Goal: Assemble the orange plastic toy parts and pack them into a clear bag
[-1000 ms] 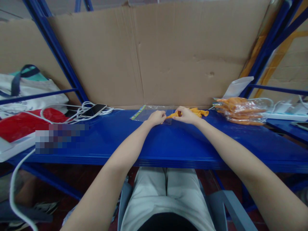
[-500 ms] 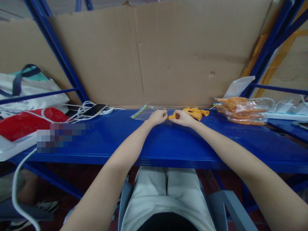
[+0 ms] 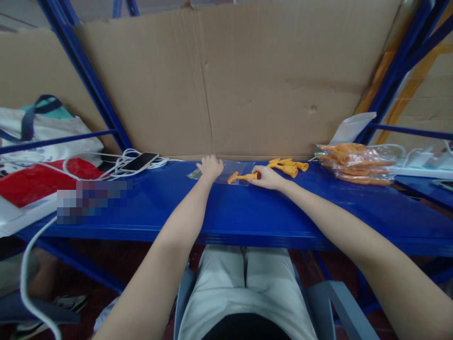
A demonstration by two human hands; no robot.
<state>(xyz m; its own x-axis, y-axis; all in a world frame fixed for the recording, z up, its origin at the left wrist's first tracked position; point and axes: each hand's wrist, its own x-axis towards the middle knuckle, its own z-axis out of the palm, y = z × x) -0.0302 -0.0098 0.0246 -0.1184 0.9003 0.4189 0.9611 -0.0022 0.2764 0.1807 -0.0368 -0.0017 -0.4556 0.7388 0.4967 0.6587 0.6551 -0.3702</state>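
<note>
My left hand [image 3: 211, 167] lies on a clear plastic bag [image 3: 231, 168] with its fingers apart, near the bag's coloured header strip [image 3: 194, 174]. In my right hand [image 3: 268, 178] is the flared, hollow end of an orange plastic piece [image 3: 244, 177]. Its thin stem points left and ends in a short crosspiece over the bag's near edge. I cannot tell exactly what kind of item it is. Just beyond my right hand, several similar orange pieces [image 3: 290, 167] lie in a loose pile.
Stacked bags of orange pieces [image 3: 354, 163] sit at the right. At the left are a phone [image 3: 140, 162], coiled white cables [image 3: 155, 164], a red bag [image 3: 76, 171] and a cloth tote [image 3: 46, 137]. A cardboard sheet [image 3: 262, 85] stands behind the blue table [image 3: 240, 208].
My left hand has moved left, away from my right hand, and its fingers have spread on the bag. The bag lies flatter, and more of the orange piece shows.
</note>
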